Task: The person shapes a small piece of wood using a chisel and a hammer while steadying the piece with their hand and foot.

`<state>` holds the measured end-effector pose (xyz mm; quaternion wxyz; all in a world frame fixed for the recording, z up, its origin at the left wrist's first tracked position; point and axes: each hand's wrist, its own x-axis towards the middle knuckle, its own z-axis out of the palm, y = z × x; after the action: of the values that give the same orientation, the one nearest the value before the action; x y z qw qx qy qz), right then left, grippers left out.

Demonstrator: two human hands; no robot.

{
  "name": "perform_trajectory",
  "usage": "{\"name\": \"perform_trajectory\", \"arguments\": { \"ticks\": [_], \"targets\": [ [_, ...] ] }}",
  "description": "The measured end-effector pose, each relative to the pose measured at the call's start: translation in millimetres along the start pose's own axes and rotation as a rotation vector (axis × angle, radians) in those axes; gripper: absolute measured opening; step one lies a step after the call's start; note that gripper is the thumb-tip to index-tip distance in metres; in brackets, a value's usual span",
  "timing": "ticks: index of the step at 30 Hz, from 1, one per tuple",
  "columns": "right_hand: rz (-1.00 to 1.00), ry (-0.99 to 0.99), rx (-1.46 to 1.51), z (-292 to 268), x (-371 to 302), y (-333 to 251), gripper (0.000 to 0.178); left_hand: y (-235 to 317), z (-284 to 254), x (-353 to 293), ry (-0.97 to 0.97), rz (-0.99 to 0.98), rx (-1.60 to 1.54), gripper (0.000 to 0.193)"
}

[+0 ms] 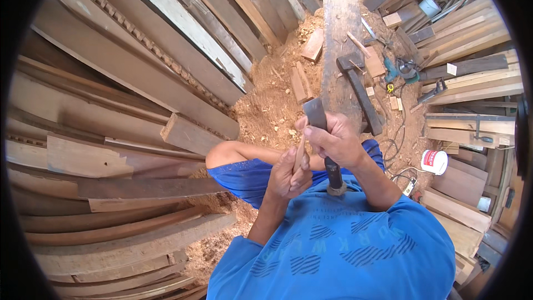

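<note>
Sawdust floor (272,105) under planks (111,111), offcuts (300,83)

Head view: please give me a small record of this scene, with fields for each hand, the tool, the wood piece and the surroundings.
left hand: left hand closed around a thin wooden stick, held roughly upright
right hand: right hand grips a hatchet by its dark handle
tool: metal blade points up, next to the stick's top; contact cannot be told
bench: long plank ahead, a second hatchet lying on it
ground: sawdust and small offcuts
left side: stacked boards
right side: white bucket among boards
</note>
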<state>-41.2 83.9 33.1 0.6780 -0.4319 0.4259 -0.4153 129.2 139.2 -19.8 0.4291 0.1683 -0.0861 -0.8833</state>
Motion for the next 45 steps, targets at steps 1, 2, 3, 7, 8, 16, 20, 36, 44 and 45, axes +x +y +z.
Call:
{"name": "perform_trajectory", "arguments": {
  "ticks": [1,2,3,7,8,16,20,36,44,45],
  "targets": [
    [-0.023,-0.029,-0.005,1,3,0,0.016,0,5,4,-0.022,-0.063,-0.081,0.044],
    [-0.027,-0.022,-0.007,-1,6,4,0.016,-2,9,8,-0.028,-0.069,-0.080,0.044],
    [-0.083,0.039,-0.043,-3,10,7,0.014,-5,13,11,0.095,0.005,0.100,0.044],
    [-0.110,0.059,-0.062,-11,13,13,0.013,-7,-3,14,0.157,0.186,0.692,0.041],
    [-0.112,0.055,-0.062,-9,13,12,0.013,-5,-5,15,0.158,0.190,0.693,0.041],
    [0.086,0.028,0.488,36,-2,13,0.015,30,16,47,0.386,0.371,0.586,0.038],
    [0.307,-0.132,0.590,62,-13,8,0.015,50,5,43,0.365,0.428,0.693,0.035],
    [0.092,0.099,0.334,21,-47,-24,0.013,-28,-37,-39,0.357,0.181,0.392,0.038],
    [0.268,-0.118,0.563,61,-16,0,0.012,42,0,25,0.417,0.306,0.568,0.037],
    [0.289,-0.132,0.559,63,-19,5,0.012,43,8,26,0.435,0.393,0.833,0.036]
  ]
}}
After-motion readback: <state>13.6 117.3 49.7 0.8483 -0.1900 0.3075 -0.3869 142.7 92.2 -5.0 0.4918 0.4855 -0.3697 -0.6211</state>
